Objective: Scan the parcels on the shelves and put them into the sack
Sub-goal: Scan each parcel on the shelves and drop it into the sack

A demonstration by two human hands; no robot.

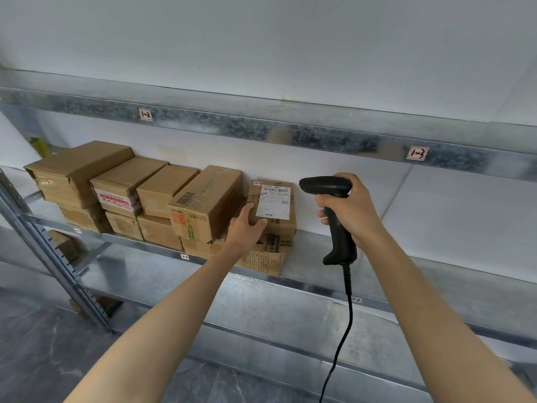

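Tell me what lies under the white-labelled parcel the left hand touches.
Under the white-labelled parcel: two more cardboard boxes, a black-printed box, then a grid-printed box on the shelf. The left hand covers their left ends; their tops are hidden.

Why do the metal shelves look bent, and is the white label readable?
Head view: the wide lens bows the grey metal shelf edge; the white shipping label on the brown cardboard parcel shows a barcode, but small print is blurred.

plain white wall (pixel 261 39) behind galvanised metal shelves (pixel 290 309) on a slotted upright (pixel 58 258); dark marbled floor (pixel 43 359).
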